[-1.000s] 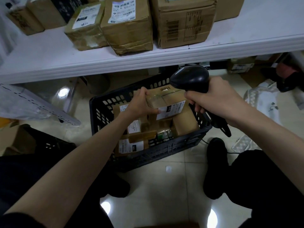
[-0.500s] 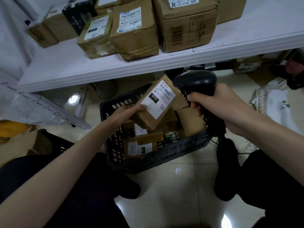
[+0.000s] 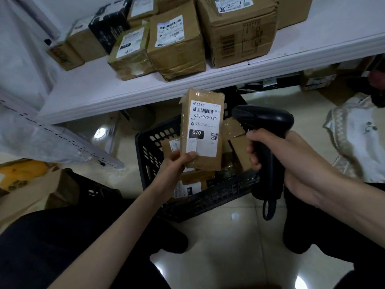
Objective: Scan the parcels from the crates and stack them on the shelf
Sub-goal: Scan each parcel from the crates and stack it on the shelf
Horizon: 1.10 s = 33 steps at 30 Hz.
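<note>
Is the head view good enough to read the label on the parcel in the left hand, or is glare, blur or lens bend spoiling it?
Head view: the label on the parcel is sharp, and 070-070-A80 reads clearly. Head view: glare only spots the glossy floor. Head view: the wide lens bows the shelf edge. Head view: the scanner and lap are dim.

The parcel [image 3: 201, 130] was brown with a white label [image 3: 203, 127] bearing a black barcode. The scanner [image 3: 264, 130] and crate [image 3: 200, 197] were black; the shelf [image 3: 208, 82] was white.
</note>
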Each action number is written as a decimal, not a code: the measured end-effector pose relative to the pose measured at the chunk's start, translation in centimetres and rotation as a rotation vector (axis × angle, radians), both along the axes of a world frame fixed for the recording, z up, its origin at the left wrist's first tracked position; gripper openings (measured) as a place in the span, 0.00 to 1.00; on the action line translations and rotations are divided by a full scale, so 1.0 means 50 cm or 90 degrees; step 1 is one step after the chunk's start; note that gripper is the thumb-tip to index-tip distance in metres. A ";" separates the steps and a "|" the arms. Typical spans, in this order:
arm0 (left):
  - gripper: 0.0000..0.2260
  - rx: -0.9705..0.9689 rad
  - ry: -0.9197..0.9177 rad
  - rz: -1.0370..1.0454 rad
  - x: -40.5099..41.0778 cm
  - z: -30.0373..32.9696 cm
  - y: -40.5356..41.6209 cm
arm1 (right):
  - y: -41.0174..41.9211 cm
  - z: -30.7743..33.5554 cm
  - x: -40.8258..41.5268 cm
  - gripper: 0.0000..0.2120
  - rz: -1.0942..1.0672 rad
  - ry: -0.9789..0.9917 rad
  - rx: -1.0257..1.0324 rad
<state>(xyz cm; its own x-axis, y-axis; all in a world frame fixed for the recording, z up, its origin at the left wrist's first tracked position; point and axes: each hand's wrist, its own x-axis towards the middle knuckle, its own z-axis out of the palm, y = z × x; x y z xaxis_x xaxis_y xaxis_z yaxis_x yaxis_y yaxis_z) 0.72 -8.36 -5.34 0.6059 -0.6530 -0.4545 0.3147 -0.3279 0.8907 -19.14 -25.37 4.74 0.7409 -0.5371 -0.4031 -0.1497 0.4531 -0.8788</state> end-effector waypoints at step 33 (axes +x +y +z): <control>0.16 -0.072 -0.040 0.175 -0.071 0.125 0.111 | 0.032 0.063 0.064 0.05 0.155 -0.057 -0.080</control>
<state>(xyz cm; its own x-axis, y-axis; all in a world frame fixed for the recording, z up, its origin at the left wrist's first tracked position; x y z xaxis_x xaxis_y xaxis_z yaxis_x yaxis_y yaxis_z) -2.86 -2.79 0.90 0.7919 -0.5047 -0.3439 0.3205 -0.1359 0.9375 -15.96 -23.78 7.92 0.8837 -0.3810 -0.2717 -0.1594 0.3007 -0.9403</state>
